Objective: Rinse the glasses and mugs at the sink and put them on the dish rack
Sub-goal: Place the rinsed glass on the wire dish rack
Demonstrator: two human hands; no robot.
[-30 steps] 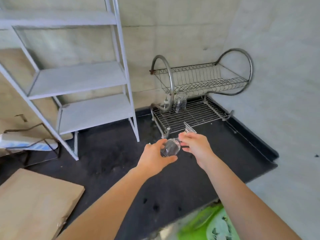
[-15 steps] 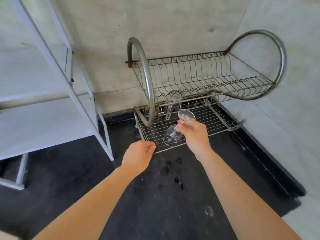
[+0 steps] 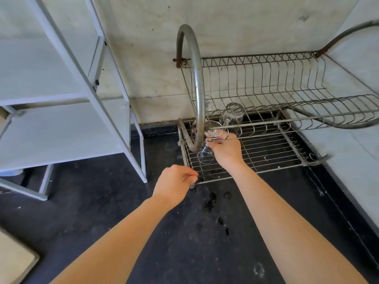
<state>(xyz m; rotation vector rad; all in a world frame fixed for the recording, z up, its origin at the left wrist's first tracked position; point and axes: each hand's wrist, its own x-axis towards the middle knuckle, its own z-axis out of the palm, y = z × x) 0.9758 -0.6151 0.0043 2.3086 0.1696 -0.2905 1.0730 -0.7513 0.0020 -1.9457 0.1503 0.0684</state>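
My right hand (image 3: 225,152) grips the stem of a clear stemmed glass (image 3: 205,156). The glass is upside down, its bowl low over the front left of the dish rack's bottom shelf (image 3: 266,148) and its round foot up by my fingers. My left hand (image 3: 174,183) hovers loosely curled and holds nothing, just in front of the rack's front left corner. Another clear glass (image 3: 232,115) stands at the back of the bottom shelf. The rack's upper tier (image 3: 287,83) carries nothing.
A white metal shelf unit (image 3: 67,111) stands to the left on the black countertop (image 3: 184,242). Water drops (image 3: 211,201) lie on the counter before the rack. The rack's curved steel side tube (image 3: 196,83) rises right beside the held glass. Walls close off the back and right.
The view has closed in on the rack. My right hand carried the glass from mid-air onto the bottom shelf's front left. My left hand let go of the glass and hangs back.
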